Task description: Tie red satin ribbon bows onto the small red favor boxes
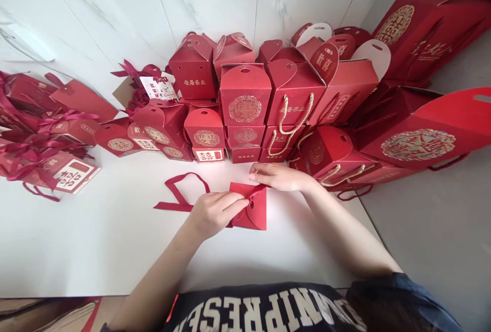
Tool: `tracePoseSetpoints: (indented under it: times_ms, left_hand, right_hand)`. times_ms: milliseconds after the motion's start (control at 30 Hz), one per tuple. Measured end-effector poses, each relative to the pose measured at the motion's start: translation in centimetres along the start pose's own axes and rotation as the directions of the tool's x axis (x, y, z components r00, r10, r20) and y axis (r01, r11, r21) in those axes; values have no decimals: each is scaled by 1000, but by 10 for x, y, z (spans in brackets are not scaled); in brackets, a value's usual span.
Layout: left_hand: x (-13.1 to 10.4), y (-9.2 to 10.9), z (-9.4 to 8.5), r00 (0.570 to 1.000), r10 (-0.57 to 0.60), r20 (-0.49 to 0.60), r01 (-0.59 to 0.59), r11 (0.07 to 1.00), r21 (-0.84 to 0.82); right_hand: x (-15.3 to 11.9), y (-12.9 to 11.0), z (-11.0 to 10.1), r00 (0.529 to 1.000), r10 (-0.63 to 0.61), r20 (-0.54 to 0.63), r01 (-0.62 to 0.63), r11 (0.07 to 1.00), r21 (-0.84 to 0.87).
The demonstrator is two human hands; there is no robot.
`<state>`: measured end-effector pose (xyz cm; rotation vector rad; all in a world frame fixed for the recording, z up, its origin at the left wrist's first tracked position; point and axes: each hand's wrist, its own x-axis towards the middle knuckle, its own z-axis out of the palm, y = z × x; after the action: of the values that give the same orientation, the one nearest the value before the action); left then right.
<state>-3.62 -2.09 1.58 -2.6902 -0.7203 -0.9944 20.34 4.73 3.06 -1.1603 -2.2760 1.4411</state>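
Observation:
A small red gift box lies on the white table, its rounded flaps folded together at the top around a hole. Dark red ribbon passes through the hole, and a long loop of it trails on the table to the left. My left hand is closed over the box's left side, fingertips pinching the ribbon at the hole. At the box's far right edge is my right hand, fingers curled together on the ribbon that runs up from the hole; part of that grip is hidden.
Stacked red gift boxes with gold medallions and rope handles line the wall behind. Larger red boxes crowd the right side. Ribbon-tied boxes are piled at left, and a bundle of ribbons lies at the back.

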Motion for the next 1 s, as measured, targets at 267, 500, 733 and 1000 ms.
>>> tracePoseSetpoints:
  times_ms: [267, 500, 733, 1000]
  left_hand:
    - [-1, -1, 0, 999, -36, -2, 36, 997, -65]
    - [0, 7, -9, 981, -192, 33, 195, 967, -167]
    - [-9, 28, -25, 411, -864, 291, 836, 230, -498]
    - [-27, 21, -22, 216, -880, 423, 797, -91, -597]
  right_hand:
    - [-19, 4, 5, 997, -49, 63, 30, 963, 267]
    - [-26, 8, 14, 998, -58, 2, 54, 950, 306]
    - [-26, 7, 13, 1000, -29, -9, 30, 965, 261]
    - [-28, 5, 8, 1000, -7, -9, 9, 976, 216]
